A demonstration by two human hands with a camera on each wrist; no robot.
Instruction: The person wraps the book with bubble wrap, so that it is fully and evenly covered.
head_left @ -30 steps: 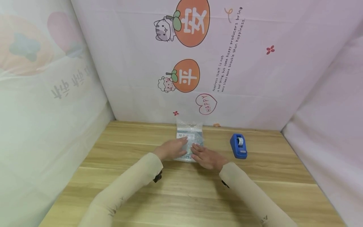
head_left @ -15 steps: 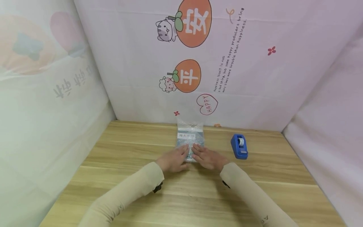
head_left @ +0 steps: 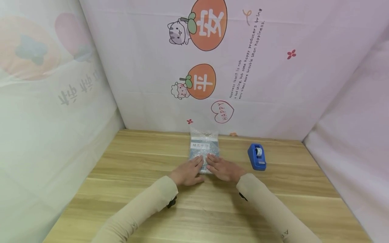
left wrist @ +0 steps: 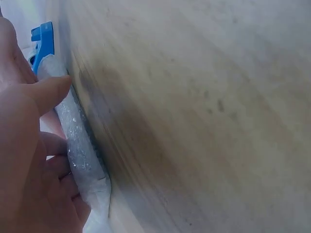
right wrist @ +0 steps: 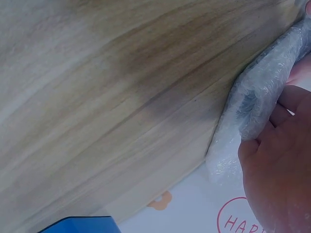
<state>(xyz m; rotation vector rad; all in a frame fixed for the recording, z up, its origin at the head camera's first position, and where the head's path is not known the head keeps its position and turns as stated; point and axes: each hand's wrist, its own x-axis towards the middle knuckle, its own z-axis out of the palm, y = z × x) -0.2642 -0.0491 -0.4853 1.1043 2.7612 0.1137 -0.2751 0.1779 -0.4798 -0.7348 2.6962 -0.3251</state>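
Your left hand (head_left: 186, 172) and right hand (head_left: 225, 169) are lying unclenched, fingers extended, reaching from either side onto the near half of the flat, rectangular, blue-grey bubble-wrapped package (head_left: 204, 150). It's resting on the wood-grain table (head_left: 200, 216), long axis running away from you, both hands touching.

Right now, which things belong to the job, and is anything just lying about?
For the job:
wrapped packet, with the left hand and right hand on it
tape dispenser, untouched, probably for sealing

Just there:
printed cloth behind the table
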